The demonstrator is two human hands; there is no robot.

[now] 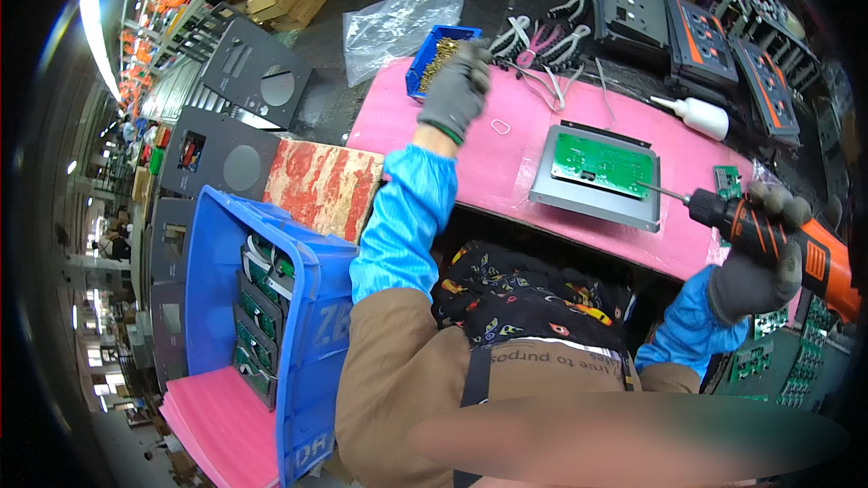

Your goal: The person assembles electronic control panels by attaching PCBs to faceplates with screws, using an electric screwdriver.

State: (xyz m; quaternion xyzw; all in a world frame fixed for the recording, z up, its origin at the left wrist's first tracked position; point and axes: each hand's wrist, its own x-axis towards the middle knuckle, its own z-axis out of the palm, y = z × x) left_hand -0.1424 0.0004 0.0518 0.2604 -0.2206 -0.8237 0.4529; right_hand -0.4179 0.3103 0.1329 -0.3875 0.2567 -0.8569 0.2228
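My left hand, in a grey glove, is over the right side of a small blue bin of brass-coloured screws. Its fingers are curled together, and whatever they may hold is too small to make out. A black and orange power screwdriver is gripped in my gloved right hand. The tool's long thin bit points left, its tip at the right edge of a green circuit board. That board lies in a shallow grey metal tray on a pink mat.
Pliers and a white squeeze bottle lie behind the tray. Grey panels are stacked at the back right. A clear plastic bag is at the back left. On my left stands a blue crate holding circuit boards and pink sheets.
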